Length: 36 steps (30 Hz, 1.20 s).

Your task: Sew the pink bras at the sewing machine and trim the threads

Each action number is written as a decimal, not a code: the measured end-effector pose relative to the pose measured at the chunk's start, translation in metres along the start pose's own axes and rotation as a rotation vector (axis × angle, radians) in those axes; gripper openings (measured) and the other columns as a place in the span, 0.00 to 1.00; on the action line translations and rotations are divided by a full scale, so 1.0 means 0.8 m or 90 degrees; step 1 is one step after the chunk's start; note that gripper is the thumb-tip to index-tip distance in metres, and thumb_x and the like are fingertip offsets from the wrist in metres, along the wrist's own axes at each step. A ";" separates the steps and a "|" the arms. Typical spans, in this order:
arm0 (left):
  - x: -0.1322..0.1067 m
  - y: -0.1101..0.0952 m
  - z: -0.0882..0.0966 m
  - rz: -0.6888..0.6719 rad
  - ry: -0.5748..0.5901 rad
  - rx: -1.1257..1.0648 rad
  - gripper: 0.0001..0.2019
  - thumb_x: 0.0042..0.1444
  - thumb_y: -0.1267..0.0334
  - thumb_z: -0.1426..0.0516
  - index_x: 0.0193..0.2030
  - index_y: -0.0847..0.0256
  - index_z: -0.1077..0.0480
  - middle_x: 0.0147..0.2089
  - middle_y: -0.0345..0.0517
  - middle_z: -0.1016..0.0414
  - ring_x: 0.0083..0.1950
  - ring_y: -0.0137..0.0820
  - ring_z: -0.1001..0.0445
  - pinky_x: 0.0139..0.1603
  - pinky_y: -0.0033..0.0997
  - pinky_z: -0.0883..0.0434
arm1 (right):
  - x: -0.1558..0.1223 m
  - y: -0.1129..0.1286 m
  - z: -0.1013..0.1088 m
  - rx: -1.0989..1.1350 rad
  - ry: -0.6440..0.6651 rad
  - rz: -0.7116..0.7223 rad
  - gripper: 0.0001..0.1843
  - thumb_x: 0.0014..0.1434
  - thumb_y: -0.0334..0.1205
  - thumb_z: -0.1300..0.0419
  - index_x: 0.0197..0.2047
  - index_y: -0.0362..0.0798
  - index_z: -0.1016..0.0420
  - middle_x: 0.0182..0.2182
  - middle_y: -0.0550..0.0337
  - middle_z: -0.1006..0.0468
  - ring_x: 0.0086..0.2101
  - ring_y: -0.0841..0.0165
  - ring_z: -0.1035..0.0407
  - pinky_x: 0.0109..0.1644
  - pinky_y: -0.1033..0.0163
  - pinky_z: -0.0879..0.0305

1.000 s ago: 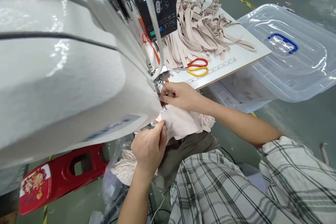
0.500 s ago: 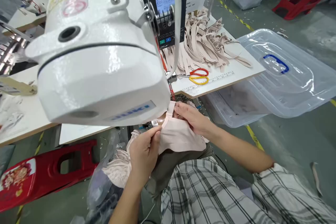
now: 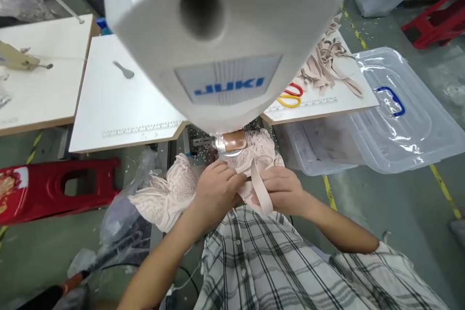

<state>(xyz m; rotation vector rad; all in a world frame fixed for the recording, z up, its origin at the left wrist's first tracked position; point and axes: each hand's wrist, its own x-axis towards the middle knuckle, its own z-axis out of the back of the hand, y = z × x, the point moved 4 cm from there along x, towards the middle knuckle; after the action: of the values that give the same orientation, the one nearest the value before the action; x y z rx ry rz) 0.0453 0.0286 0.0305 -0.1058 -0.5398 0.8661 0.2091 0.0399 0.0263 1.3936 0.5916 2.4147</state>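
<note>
A white Juki sewing machine (image 3: 225, 43) fills the top middle of the view. Just below its head, my left hand (image 3: 217, 189) and my right hand (image 3: 285, 189) are side by side, both closed on a pale pink lace garment (image 3: 170, 193). A pink strap (image 3: 259, 189) of the garment loops between the two hands. The rest of the lace fabric hangs down to the left over my lap. A copper-coloured machine part (image 3: 232, 141) sits right above my fingers.
White tables (image 3: 119, 106) stand left and right of the machine. Red and yellow scissors (image 3: 290, 97) and a pile of pink straps (image 3: 327, 63) lie on the right table. A clear plastic bin (image 3: 392, 116) stands on the right, a red stool (image 3: 54, 189) on the left.
The view has swung round to the front of the machine head. Both hands have drawn the garment back from under the machine and come together, with a strap between them.
</note>
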 end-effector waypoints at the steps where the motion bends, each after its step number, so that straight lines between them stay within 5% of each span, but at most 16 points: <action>1: -0.002 0.000 -0.002 -0.016 -0.016 0.017 0.09 0.60 0.72 0.48 0.34 0.60 0.27 0.23 0.39 0.29 0.27 0.32 0.32 0.36 0.34 0.31 | -0.002 0.005 0.002 -0.032 0.010 0.042 0.06 0.61 0.29 0.38 0.34 0.49 0.24 0.30 0.62 0.20 0.36 0.69 0.25 0.40 0.64 0.27; 11: -0.009 -0.005 0.011 -0.025 -0.099 0.074 0.10 0.63 0.73 0.49 0.35 0.61 0.28 0.22 0.38 0.32 0.27 0.31 0.34 0.32 0.32 0.35 | -0.003 0.014 0.006 -0.085 0.047 0.044 0.07 0.61 0.29 0.39 0.34 0.51 0.25 0.28 0.64 0.20 0.34 0.71 0.25 0.37 0.65 0.28; 17: -0.013 -0.005 0.009 -0.038 -0.092 -0.048 0.08 0.66 0.69 0.51 0.46 0.62 0.31 0.23 0.37 0.29 0.26 0.30 0.33 0.30 0.31 0.37 | -0.003 0.010 0.007 -0.031 0.038 0.015 0.06 0.66 0.35 0.42 0.38 0.48 0.25 0.28 0.60 0.19 0.34 0.70 0.24 0.38 0.65 0.27; 23: -0.020 -0.006 0.014 -0.095 -0.107 -0.201 0.07 0.68 0.64 0.51 0.39 0.58 0.35 0.22 0.37 0.32 0.25 0.30 0.36 0.30 0.30 0.36 | -0.005 0.013 0.008 0.039 0.049 -0.002 0.08 0.68 0.36 0.44 0.39 0.46 0.25 0.30 0.55 0.18 0.35 0.69 0.21 0.38 0.65 0.25; 36: -0.025 -0.009 0.024 -0.132 -0.121 -0.189 0.06 0.67 0.68 0.51 0.39 0.59 0.35 0.21 0.38 0.31 0.24 0.29 0.37 0.30 0.30 0.31 | -0.004 0.017 0.003 0.040 0.021 0.009 0.03 0.63 0.33 0.39 0.37 0.45 0.25 0.29 0.58 0.19 0.35 0.70 0.21 0.38 0.67 0.25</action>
<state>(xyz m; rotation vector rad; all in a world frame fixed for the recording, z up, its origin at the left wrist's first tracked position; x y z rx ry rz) 0.0309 0.0066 0.0409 -0.2351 -0.8417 0.5922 0.2120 0.0271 0.0316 1.3893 0.6722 2.4551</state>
